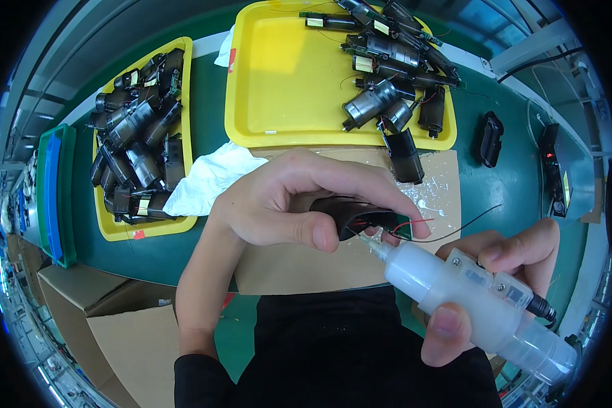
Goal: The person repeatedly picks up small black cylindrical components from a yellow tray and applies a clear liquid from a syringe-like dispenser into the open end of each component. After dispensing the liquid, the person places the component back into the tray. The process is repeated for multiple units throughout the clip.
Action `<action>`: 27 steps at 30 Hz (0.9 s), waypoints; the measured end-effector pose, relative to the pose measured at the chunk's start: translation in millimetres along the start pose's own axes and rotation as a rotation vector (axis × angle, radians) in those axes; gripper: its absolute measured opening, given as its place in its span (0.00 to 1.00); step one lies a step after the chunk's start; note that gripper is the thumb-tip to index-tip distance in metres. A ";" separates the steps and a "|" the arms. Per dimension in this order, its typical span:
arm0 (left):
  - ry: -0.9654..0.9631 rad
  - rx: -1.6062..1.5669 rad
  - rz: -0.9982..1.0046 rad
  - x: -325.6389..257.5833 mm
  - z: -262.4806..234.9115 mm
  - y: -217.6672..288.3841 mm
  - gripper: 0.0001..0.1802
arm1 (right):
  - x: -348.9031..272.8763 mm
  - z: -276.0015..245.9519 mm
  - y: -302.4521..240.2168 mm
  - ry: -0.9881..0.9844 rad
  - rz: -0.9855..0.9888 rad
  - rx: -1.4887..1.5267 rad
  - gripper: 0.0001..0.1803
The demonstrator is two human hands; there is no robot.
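My left hand point(268, 197) is wrapped round a black cylindrical housing point(350, 209), its open end turned toward the right. A red wire point(413, 222), a dark wire point(472, 221) and the edge of a green circuit board point(404, 227) stick out beside that end. In my right hand point(527, 250) is a glue-dispensing syringe point(442, 289) with a milky white barrel and a clamp fitting with a cable. Its thin nozzle points at the housing's open mouth; whether the tip touches the inside cannot be made out. Under both hands lies a cardboard sheet point(306, 262) with white smears.
A yellow tray point(279, 102) at the back holds several black motor-like units; one unit point(404, 155) leans over its front edge. Another yellow tray point(146, 230), also filled, stands left beside white cloth point(214, 178). A black case point(488, 139) lies right. Cardboard boxes point(132, 340) are lower left.
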State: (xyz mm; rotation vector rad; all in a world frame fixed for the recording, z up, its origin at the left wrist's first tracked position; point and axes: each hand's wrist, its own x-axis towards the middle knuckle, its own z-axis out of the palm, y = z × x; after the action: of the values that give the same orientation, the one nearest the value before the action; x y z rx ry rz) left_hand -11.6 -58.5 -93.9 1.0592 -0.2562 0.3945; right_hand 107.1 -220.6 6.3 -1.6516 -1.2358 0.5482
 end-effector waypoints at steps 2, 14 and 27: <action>0.001 -0.003 -0.004 -0.4 -0.1 -0.1 0.37 | -0.7 -0.3 -0.5 -0.004 0.013 -0.002 0.32; 0.015 -0.039 -0.015 -2.0 0.1 -1.7 0.36 | -1.9 -6.9 -2.0 -0.061 0.024 -0.043 0.32; 0.419 1.363 -0.226 -31.9 -9.8 79.3 0.21 | -1.8 2.9 55.9 0.039 -0.203 -0.165 0.21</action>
State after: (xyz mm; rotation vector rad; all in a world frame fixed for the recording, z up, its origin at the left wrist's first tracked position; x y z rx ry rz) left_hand -74.5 -21.9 -48.1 2.2558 0.6132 0.5802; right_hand 130.4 -222.1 -44.6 -1.6392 -1.4312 0.2946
